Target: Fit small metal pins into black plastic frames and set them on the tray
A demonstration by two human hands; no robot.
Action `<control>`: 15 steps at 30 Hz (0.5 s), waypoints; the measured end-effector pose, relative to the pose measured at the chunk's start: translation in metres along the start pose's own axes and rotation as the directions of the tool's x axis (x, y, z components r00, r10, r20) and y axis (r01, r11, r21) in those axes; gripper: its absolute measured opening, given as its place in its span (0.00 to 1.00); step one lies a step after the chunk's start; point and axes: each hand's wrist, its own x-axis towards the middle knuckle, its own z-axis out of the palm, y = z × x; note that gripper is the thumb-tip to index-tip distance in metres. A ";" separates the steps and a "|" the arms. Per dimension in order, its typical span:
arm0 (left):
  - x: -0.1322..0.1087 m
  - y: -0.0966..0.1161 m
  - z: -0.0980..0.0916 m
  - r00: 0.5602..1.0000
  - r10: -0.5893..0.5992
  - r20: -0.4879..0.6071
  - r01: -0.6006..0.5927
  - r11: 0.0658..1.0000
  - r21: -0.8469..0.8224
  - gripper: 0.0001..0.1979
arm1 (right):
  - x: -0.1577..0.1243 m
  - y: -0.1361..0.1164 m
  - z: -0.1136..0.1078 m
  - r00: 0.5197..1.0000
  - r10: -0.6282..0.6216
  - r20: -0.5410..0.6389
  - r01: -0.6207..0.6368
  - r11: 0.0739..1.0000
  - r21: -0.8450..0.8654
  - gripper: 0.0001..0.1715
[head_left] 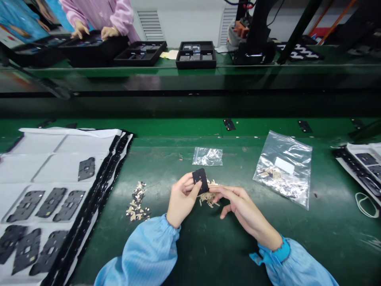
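My left hand [183, 198] grips a flat black plastic plate [201, 180] with small holes, thumb on its face and fingers behind. Beside it, my right hand [238, 206] has its fingers stretched out, the index fingertip at the plate's lower right edge. Whether that fingertip holds any tiny part I cannot make out. Under and behind the plate lies a pile of small tan pieces [210, 198], partly covered by the hands. Another heap of small tan and black pieces [137, 202] lies to the left on the green table.
Stacked trays [44, 167] with several black plates stand at left, more trays [369, 159] at right. A small clear bag [207, 156] and a larger zip bag [284, 171] lie behind my hands. Plates [229, 124] rest on the green strip beyond. Across it, a person in pink [101, 18] handles trays.
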 end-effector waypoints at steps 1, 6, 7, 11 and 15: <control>0.000 0.000 0.000 1.000 0.002 0.000 -0.002 1.000 -0.001 0.15 | 0.000 0.000 0.000 1.000 0.000 0.010 0.000 1.000 0.010 0.15; -0.001 0.000 0.000 1.000 0.002 0.007 -0.002 1.000 -0.013 0.16 | 0.000 0.002 -0.002 0.999 0.010 0.045 -0.014 0.997 0.082 0.14; -0.001 0.001 0.000 1.000 -0.001 0.007 0.001 1.000 -0.016 0.16 | 0.001 0.003 -0.003 0.998 0.011 0.055 -0.016 0.995 0.096 0.14; 0.000 0.001 -0.001 1.000 -0.012 0.023 0.013 0.999 -0.050 0.17 | 0.002 0.003 -0.004 0.998 0.011 0.060 -0.018 0.993 0.119 0.14; -0.001 0.001 -0.002 0.997 -0.038 0.064 0.043 0.996 -0.080 0.17 | 0.003 0.002 -0.006 1.000 0.027 0.009 -0.028 0.997 0.078 0.14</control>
